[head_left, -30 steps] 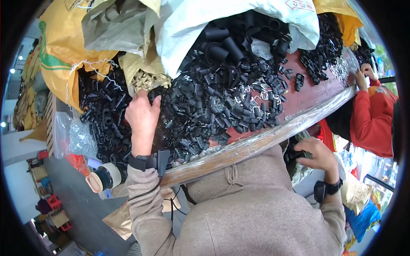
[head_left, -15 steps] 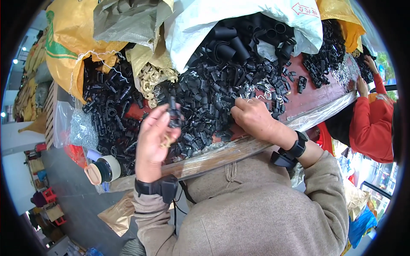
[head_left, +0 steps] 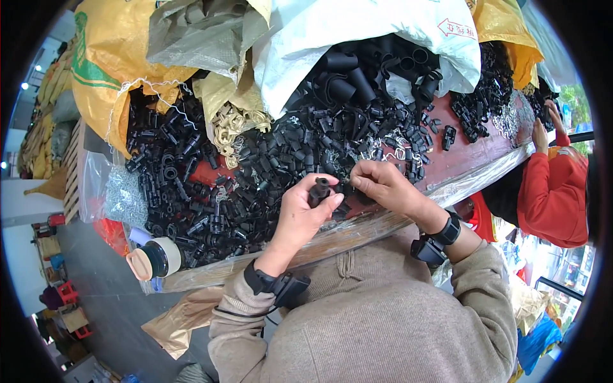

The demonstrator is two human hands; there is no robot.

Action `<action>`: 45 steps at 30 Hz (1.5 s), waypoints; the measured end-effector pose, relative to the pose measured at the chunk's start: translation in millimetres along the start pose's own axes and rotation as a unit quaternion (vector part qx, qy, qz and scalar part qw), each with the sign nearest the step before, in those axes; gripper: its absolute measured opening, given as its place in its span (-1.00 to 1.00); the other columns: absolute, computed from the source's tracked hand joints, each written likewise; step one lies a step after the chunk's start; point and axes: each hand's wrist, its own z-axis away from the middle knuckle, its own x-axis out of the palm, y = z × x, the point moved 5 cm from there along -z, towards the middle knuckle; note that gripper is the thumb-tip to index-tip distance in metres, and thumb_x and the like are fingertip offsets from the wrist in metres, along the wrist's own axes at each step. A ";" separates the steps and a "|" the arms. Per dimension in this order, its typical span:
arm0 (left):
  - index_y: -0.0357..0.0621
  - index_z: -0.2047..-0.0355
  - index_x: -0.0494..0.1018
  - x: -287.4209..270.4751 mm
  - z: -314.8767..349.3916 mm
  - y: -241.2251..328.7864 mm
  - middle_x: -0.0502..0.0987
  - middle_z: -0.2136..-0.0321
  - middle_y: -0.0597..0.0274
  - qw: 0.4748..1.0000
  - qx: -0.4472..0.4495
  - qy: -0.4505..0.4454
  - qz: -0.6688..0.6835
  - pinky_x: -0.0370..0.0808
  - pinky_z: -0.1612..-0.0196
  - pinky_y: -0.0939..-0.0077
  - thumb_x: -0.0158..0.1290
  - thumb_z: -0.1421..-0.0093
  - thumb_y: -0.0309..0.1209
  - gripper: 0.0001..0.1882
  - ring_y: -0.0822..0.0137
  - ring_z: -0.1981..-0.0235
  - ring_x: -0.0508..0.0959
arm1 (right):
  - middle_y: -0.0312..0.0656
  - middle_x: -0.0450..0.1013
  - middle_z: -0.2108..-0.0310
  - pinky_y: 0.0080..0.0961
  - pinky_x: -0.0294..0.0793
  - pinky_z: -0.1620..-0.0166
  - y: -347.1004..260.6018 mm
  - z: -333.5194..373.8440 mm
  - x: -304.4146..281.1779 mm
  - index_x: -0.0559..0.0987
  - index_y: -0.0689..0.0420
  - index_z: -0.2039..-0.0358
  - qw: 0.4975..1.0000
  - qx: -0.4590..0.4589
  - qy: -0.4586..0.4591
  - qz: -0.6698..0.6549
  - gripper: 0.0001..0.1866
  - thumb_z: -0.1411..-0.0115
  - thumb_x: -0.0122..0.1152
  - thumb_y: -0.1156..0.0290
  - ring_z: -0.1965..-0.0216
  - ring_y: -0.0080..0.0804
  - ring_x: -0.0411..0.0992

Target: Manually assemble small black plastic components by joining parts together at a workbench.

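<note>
My left hand (head_left: 299, 216) is closed around a black tubular plastic part (head_left: 319, 189), whose round open end points up between thumb and fingers. Close by on its right, my right hand (head_left: 385, 186) has thumb and forefinger pinched together. Whatever sits in that pinch is too small to make out. The two hands are near each other but apart, just above the table's near edge. Beneath and beyond them spreads a heap of small black plastic pieces (head_left: 281, 153). Several bent metal wire pieces (head_left: 399, 153) lie among these, past my right hand.
Sacks line the far side, including a white sack (head_left: 287, 45) with wide black tubes and a yellow sack (head_left: 105, 57). Beige plastic clips (head_left: 233, 127) spill beside them. A jar (head_left: 159, 257) stands at the left corner near a bag of screws (head_left: 124, 198). A red-sleeved person (head_left: 552, 191) works at right.
My left hand has moved right with the black part, close to my right hand. A beige piece that showed at its palm is out of sight. My right hand has shifted slightly, still pinched.
</note>
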 end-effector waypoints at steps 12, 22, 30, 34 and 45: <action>-0.25 0.47 0.40 11.8 -4.5 13.7 0.45 0.60 0.23 0.970 0.126 0.053 -0.200 0.35 0.49 0.66 0.08 0.07 -0.54 -0.89 0.53 0.58 0.41 | -0.46 0.18 0.75 -0.79 0.19 0.64 9.4 9.4 16.9 0.43 0.19 0.54 0.940 0.181 -0.024 -0.288 -0.68 -0.12 -0.02 0.17 0.70 -0.78 0.11; -0.25 0.50 0.39 11.3 -5.6 11.4 0.43 0.61 0.26 0.983 0.084 0.035 -0.162 0.35 0.50 0.66 0.07 0.05 -0.51 -0.90 0.52 0.59 0.41 | -0.49 0.14 0.71 -0.78 0.04 0.63 5.2 14.8 17.6 0.41 0.19 0.50 0.926 0.146 -0.032 -0.348 -0.76 -0.14 -0.04 0.26 0.69 -0.76 0.00; -0.25 0.32 0.33 12.7 -7.4 -4.2 0.38 0.61 0.37 0.997 -0.035 -0.039 0.064 0.24 0.63 0.76 0.04 0.00 -0.42 -0.76 0.57 0.65 0.34 | -0.43 0.24 0.64 -0.75 0.24 0.52 -7.7 14.7 8.6 0.41 0.23 0.47 0.961 0.138 -0.017 -0.239 -0.80 -0.15 -0.05 0.35 0.61 -0.72 0.18; -0.25 0.18 0.28 20.1 -1.7 -5.5 0.35 0.57 0.38 0.934 -0.158 -0.084 0.310 0.14 0.71 0.82 0.00 -0.06 -0.37 -0.66 0.59 0.66 0.31 | -0.34 0.32 0.60 -0.68 0.27 0.52 -13.9 13.7 -2.0 0.43 0.24 0.49 0.998 0.002 0.021 -0.064 -0.90 -0.08 0.02 0.47 0.57 -0.62 0.29; -0.26 0.12 0.27 17.1 3.5 -13.9 0.38 0.59 0.37 0.958 -0.166 -0.067 0.222 0.12 0.74 0.88 -0.02 -0.09 -0.32 -0.62 0.66 0.68 0.29 | -0.19 0.27 0.63 -0.52 0.29 0.57 -45.4 16.8 0.1 0.45 0.20 0.55 0.969 -0.167 0.053 0.174 -0.87 0.19 0.17 0.61 0.61 -0.33 0.31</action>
